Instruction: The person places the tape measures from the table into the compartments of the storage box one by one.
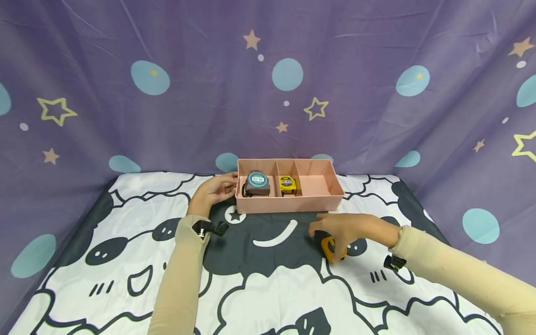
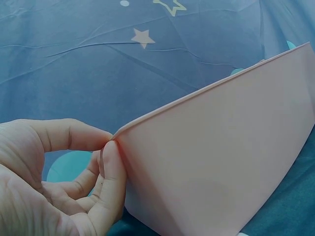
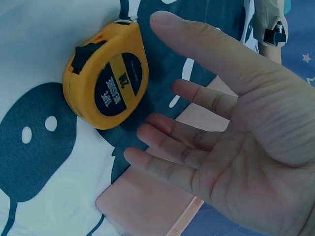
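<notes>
My left hand pinches the rim of a pink divided box at its left end; the left wrist view shows thumb and forefinger meeting at the corner. Over the cloth in front of the box, my right hand hovers by a yellow-orange tape measure with black trim. Its fingers are spread and hold nothing; in the right wrist view a gap parts them from the tape. Inside the box, a grey and teal tape measure sits in the left compartment and a small yellow tape measure in the middle one.
A black and white cartoon-patterned cloth covers the table. Behind the box hangs a purple curtain with stars and ovals. The box's right compartment shows its bare floor.
</notes>
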